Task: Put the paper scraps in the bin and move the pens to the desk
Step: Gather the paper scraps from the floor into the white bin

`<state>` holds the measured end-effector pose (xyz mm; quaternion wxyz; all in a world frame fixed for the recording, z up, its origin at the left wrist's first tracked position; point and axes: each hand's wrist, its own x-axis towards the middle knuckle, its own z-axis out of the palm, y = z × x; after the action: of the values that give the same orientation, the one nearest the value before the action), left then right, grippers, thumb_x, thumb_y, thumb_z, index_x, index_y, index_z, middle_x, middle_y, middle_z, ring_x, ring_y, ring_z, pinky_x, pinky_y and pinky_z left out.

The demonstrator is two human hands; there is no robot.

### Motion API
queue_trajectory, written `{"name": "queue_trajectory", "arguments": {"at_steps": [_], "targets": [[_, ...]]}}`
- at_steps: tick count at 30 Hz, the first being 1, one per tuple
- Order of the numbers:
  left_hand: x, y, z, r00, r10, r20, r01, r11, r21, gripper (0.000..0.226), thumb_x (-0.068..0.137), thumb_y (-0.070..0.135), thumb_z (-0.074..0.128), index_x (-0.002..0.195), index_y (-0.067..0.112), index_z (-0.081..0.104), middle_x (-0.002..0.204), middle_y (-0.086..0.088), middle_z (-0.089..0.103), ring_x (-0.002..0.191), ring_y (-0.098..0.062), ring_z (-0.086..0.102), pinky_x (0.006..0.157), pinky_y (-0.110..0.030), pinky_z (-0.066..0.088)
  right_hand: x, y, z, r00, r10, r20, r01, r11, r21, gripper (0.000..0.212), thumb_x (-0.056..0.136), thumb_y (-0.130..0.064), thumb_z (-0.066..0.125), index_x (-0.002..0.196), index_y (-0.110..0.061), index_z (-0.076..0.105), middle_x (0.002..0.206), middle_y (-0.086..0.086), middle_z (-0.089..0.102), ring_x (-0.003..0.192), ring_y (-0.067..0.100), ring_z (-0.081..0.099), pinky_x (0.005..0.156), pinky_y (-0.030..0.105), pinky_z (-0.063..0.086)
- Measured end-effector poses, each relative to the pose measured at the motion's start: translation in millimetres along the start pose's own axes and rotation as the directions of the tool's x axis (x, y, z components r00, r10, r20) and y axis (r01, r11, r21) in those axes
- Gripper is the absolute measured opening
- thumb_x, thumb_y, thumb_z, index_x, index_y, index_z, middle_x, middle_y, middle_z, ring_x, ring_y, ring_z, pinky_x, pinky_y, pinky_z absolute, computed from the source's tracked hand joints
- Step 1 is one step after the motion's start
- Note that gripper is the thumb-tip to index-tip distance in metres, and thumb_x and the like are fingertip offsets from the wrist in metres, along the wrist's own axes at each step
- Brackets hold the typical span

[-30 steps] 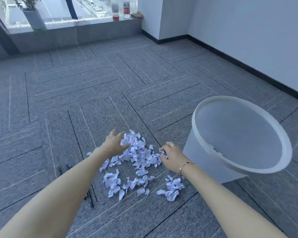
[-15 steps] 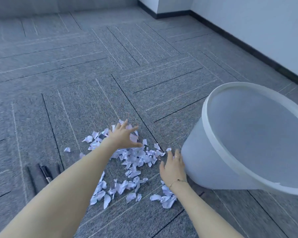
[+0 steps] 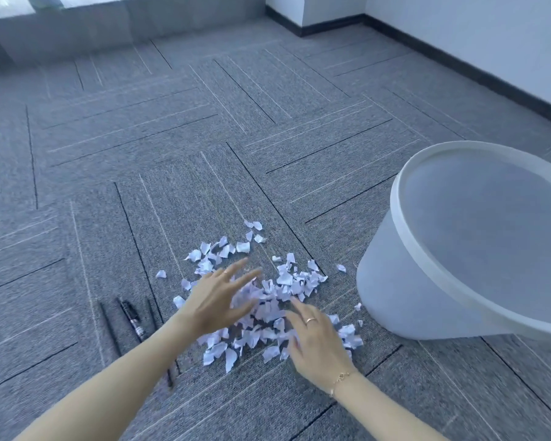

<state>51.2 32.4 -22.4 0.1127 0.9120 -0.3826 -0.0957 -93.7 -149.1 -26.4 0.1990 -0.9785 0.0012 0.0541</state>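
Observation:
Several small white paper scraps point(image 3: 287, 280) lie scattered on the grey carpet in front of me. My left hand point(image 3: 218, 299) hovers over the left side of the pile, fingers spread, holding nothing. My right hand point(image 3: 315, 340) rests on the near right part of the pile, fingers apart, wearing a ring and a bracelet. A white translucent bin point(image 3: 404, 281) stands just right of the scraps. Black pens point(image 3: 131, 319) lie side by side on the carpet left of my left forearm, which hides part of one of them.
Grey carpet tiles point(image 3: 204, 122) stretch ahead to a window ledge point(image 3: 124, 14) at the back. A white wall with a black skirting board point(image 3: 474, 74) runs along the right. No desk is in view.
Both hands have drawn back toward me over the pile, the left one from its far edge. The view has tilted up a little and the pens show more fully.

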Motion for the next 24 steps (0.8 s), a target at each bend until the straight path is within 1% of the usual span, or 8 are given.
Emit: {"name": "queue_trajectory", "arguments": {"at_steps": [2, 5, 9, 11, 15, 19, 22, 24], "targets": [[12, -12, -8, 0.989, -0.106, -0.103, 0.111, 0.993, 0.043, 0.066, 0.084, 0.071, 0.016, 0.138, 0.039, 0.035, 0.153, -0.003, 0.027, 0.116, -0.019, 0.055, 0.096, -0.038, 0.045, 21, 10, -13, 0.997, 0.076, -0.034, -0.075, 0.997, 0.014, 0.049, 0.093, -0.03, 0.036, 0.139, -0.015, 0.035, 0.155, 0.006, 0.019, 0.143, 0.022, 0.016, 0.116, 0.035, 0.014], [41, -31, -14, 0.95, -0.288, -0.123, 0.298, 0.952, 0.073, 0.072, 0.082, 0.072, 0.01, 0.136, 0.034, 0.041, 0.155, -0.004, 0.018, 0.132, -0.028, 0.036, 0.105, -0.046, 0.035, 54, 36, -26, 0.965, 0.261, -0.032, -0.261, 0.965, 0.015, 0.054, 0.094, -0.037, 0.035, 0.144, -0.017, 0.025, 0.157, 0.009, 0.004, 0.145, 0.028, 0.0, 0.116, 0.038, 0.003], [65, -41, 1, 0.794, -0.608, 0.001, 0.607, 0.793, -0.057, 0.067, 0.084, 0.071, 0.021, 0.143, 0.039, 0.019, 0.157, -0.008, -0.003, 0.143, -0.039, 0.002, 0.109, -0.064, 0.004, 79, 64, -32, 0.887, 0.459, 0.051, -0.462, 0.879, 0.119, 0.062, 0.095, -0.042, 0.035, 0.148, -0.019, 0.012, 0.157, 0.014, -0.006, 0.144, 0.032, -0.008, 0.118, 0.044, 0.0], [60, -37, 13, 0.736, -0.671, 0.09, 0.677, 0.728, -0.112, 0.072, 0.083, 0.073, 0.019, 0.146, 0.039, 0.011, 0.157, -0.01, -0.008, 0.142, -0.04, -0.006, 0.109, -0.066, -0.002, 78, 66, -30, 0.879, 0.461, 0.12, -0.476, 0.86, 0.186, 0.06, 0.096, -0.041, 0.033, 0.148, -0.02, 0.011, 0.157, 0.011, -0.005, 0.144, 0.031, -0.008, 0.117, 0.043, 0.001], [39, -15, 33, 0.867, -0.496, 0.042, 0.498, 0.865, -0.061, 0.065, 0.088, 0.064, 0.016, 0.146, 0.036, 0.006, 0.156, -0.003, -0.009, 0.144, -0.029, -0.01, 0.114, -0.052, -0.006, 65, 48, -7, 0.963, 0.232, 0.138, -0.257, 0.944, 0.209, 0.056, 0.098, -0.041, 0.029, 0.148, -0.021, 0.013, 0.158, 0.0, -0.002, 0.145, 0.019, -0.007, 0.114, 0.034, 0.0], [13, 4, 42, 0.954, -0.293, 0.066, 0.297, 0.954, -0.048, 0.061, 0.09, 0.058, 0.009, 0.145, 0.034, 0.012, 0.153, 0.006, -0.005, 0.144, -0.017, -0.006, 0.117, -0.042, -0.004, 40, 27, 4, 0.983, 0.034, 0.181, -0.065, 0.984, 0.168, 0.053, 0.098, -0.037, 0.028, 0.148, -0.022, 0.014, 0.157, -0.008, 0.003, 0.142, 0.004, -0.006, 0.117, 0.028, -0.002], [-9, 15, 40, 0.975, -0.221, -0.015, 0.218, 0.969, -0.113, 0.056, 0.092, 0.053, 0.015, 0.14, 0.029, 0.032, 0.149, 0.007, 0.029, 0.139, -0.012, 0.026, 0.118, -0.039, 0.017, 23, 25, 4, 0.984, -0.007, 0.177, -0.039, 0.966, 0.255, 0.047, 0.097, -0.034, 0.033, 0.144, -0.029, 0.025, 0.154, -0.016, 0.012, 0.139, -0.003, 0.002, 0.12, 0.031, 0.008], [-13, 15, 31, 0.966, -0.238, -0.101, 0.22, 0.962, -0.161, 0.052, 0.092, 0.048, 0.022, 0.136, 0.026, 0.04, 0.136, 0.006, 0.049, 0.122, -0.01, 0.048, 0.106, -0.034, 0.037, 19, 31, 0, 0.992, -0.001, 0.124, -0.034, 0.96, 0.279, 0.043, 0.095, -0.031, 0.037, 0.138, -0.034, 0.035, 0.15, -0.021, 0.02, 0.139, -0.003, 0.01, 0.118, 0.033, 0.022]]}}
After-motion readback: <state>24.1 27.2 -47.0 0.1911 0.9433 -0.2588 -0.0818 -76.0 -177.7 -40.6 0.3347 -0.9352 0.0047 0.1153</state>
